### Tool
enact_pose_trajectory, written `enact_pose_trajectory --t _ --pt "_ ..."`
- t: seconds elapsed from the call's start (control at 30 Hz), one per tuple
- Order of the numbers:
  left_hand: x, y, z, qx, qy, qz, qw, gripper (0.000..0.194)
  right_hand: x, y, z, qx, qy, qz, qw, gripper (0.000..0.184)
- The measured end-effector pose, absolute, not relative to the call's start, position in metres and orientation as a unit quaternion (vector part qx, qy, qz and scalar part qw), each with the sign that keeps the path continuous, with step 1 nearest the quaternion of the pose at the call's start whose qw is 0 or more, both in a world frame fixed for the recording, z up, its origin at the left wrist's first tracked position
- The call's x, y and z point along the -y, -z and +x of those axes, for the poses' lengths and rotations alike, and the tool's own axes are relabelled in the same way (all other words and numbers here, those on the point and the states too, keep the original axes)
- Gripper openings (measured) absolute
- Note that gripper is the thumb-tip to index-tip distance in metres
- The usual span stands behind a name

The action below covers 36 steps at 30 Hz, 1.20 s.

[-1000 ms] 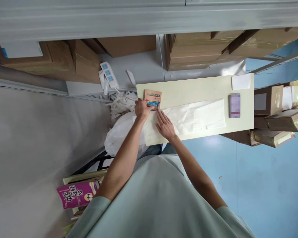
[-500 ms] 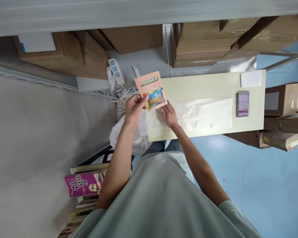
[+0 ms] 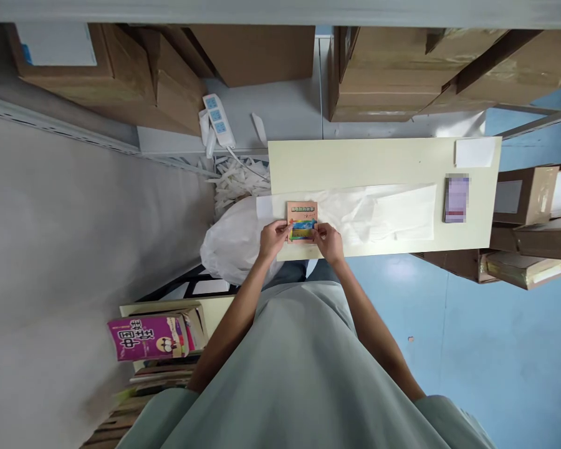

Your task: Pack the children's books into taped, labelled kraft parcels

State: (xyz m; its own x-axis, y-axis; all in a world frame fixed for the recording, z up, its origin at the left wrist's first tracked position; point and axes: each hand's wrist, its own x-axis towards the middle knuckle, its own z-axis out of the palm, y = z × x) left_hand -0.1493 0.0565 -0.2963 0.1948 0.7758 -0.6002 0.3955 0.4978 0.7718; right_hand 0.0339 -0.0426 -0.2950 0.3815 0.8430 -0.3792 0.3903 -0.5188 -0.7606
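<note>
A small pink-orange book (image 3: 302, 215) with a colourful landscape on its cover lies level over the near left part of the table. My left hand (image 3: 274, 239) pinches its left edge, and my right hand (image 3: 330, 242) grips the lower right edge. Beneath the book stretches a sheet of thin white plastic film (image 3: 378, 212), partly wrinkled. It runs on from a bunched translucent plastic bag (image 3: 231, 243) hanging off the table's left end. Both thumbs rest on the cover; the fingers under it are hidden.
The cream table (image 3: 346, 163) carries a blurred purple item (image 3: 457, 198) and a white paper (image 3: 474, 153) at its right end. A power strip (image 3: 219, 121) lies on the shelf behind. Cardboard boxes (image 3: 383, 75) stand beyond; books (image 3: 149, 337) are stacked at lower left.
The book has come down towards me and turned from tilted to straight over the film. My right hand has moved from flat beside it to holding its right edge.
</note>
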Motion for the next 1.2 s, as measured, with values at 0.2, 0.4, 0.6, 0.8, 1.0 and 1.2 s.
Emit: enact_pose_trajectory --t 0.2,0.4,0.6,0.8,1.0,1.2 --pt "-0.051 0.288 -0.148 -0.641 -0.109 0.598 0.468 0.021 0.044 0.303 0.025 0.440 -0.308 -0.801 0.266 0.026" --pt "-0.065 0.274 -0.175 -0.712 -0.119 0.624 0.299 0.055 0.047 0.312 0.028 0.415 -0.336 -0.792 0.295 0.031" --pt "-0.082 0.271 -0.198 -0.727 -0.085 0.580 0.357 0.026 0.047 0.320 0.029 0.423 -0.336 -0.793 0.281 0.031" --pt "-0.081 0.254 -0.183 -0.654 -0.160 0.612 0.414 0.020 0.047 0.314 0.027 0.428 -0.325 -0.795 0.282 0.031" --pt "-0.072 0.255 -0.140 -0.572 -0.170 0.631 0.496 0.020 0.048 0.301 0.022 0.467 -0.281 -0.793 0.272 0.033" --pt "-0.058 0.279 -0.093 -0.573 -0.172 0.638 0.485 0.015 0.046 0.304 0.019 0.460 -0.270 -0.801 0.272 0.036"
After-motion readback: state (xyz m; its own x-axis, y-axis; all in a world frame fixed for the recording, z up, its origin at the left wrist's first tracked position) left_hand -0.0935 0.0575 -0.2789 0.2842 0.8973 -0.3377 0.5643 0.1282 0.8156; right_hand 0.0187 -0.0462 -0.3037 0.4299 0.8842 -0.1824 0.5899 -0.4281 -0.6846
